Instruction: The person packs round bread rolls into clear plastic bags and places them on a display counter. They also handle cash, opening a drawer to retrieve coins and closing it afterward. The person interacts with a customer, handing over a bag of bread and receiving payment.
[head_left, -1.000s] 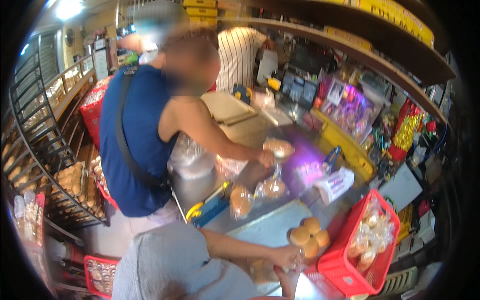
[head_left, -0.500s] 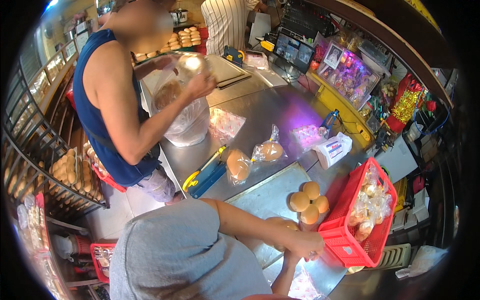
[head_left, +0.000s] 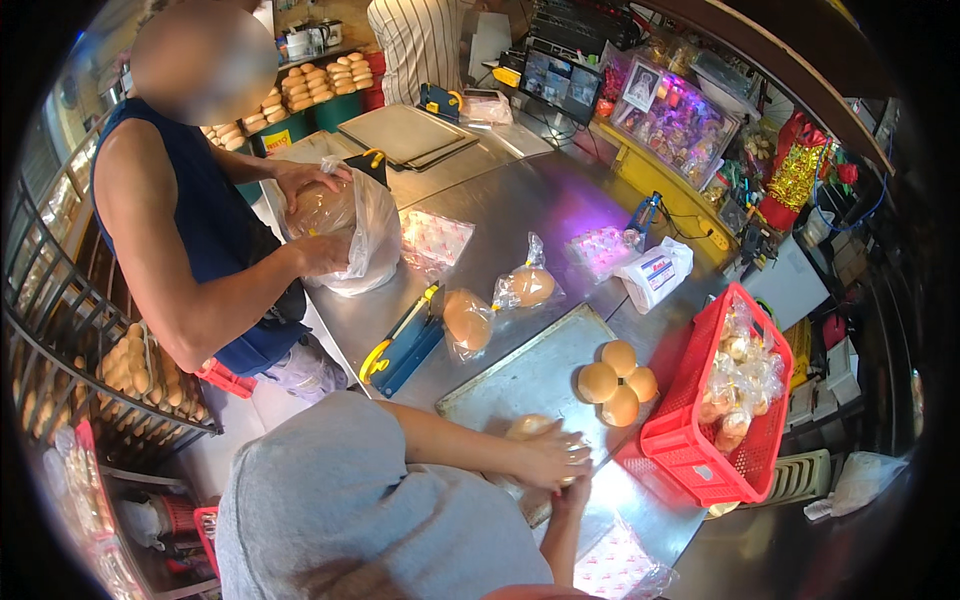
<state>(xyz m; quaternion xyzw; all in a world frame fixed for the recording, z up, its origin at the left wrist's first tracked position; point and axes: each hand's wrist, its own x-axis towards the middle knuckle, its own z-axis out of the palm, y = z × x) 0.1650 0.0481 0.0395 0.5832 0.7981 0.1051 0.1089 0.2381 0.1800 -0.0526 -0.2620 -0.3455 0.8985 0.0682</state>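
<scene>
My left hand (head_left: 555, 455) reaches across the metal tray (head_left: 480, 390), its fingers curled over a clear plastic bag (head_left: 506, 484) with buns in it. One round bun (head_left: 528, 427) shows beside the wrist. Close against it, my right hand (head_left: 572, 492) comes up from below at the tray's edge; its fingers are mostly hidden behind the left. Several loose round buns (head_left: 618, 384) sit in a cluster on the tray's right part. Flat printed plastic bags (head_left: 612, 562) lie to the right of my right forearm.
A red crate (head_left: 690, 465) of bagged buns stands right of the tray. Beyond the tray lie bagged buns (head_left: 468, 322), a blue-and-yellow bag sealer (head_left: 405, 345) and a white packet (head_left: 655, 274). A co-worker at the left handles a large plastic bag (head_left: 372, 235) of bread.
My left hand has moved left and up over the bagged buns, away from the crate. My right hand has shifted slightly up and left. The co-worker's hands have lowered onto the large bag.
</scene>
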